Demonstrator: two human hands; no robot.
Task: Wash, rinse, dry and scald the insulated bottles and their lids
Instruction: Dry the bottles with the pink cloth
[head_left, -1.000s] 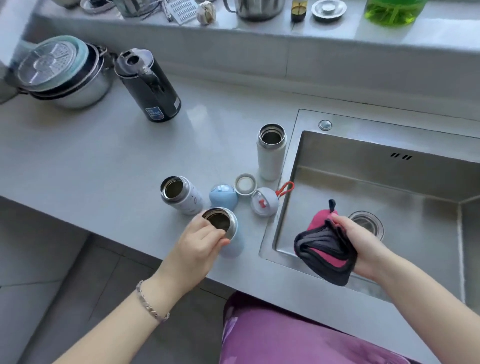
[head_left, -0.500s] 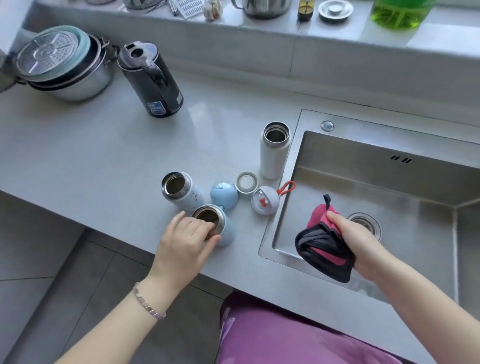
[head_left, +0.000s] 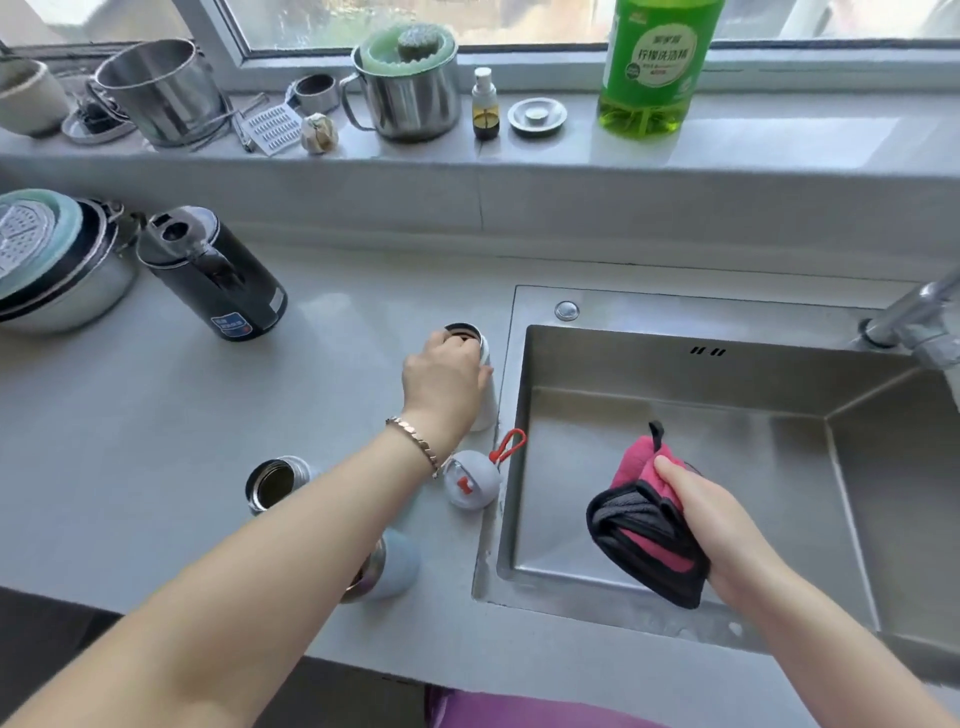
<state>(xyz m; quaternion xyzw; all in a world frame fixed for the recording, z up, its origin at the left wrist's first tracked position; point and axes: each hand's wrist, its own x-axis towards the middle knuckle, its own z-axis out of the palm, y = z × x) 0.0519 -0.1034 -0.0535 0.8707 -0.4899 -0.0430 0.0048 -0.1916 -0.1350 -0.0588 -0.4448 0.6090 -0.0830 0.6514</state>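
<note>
While the left hand (head_left: 441, 379) curls its fingers round the top of the white bottle (head_left: 487, 402), standing on the counter (head_left: 156, 441) beside the sink (head_left: 675, 374), the right hand (head_left: 717, 530) grips a folded pink cloth (head_left: 644, 519) over the sink. A round lid (head_left: 470, 488) lies near the bottle.

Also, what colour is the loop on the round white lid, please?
The loop is red; head view shows it.

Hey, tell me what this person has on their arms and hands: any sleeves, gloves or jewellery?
Both forearms are bare, with no sleeves in view, and neither hand is gloved. The left hand has a pinkish-gold link bracelet around its wrist. The right hand has no watch or band at the wrist. Purple clothing shows at the bottom edge.
</note>
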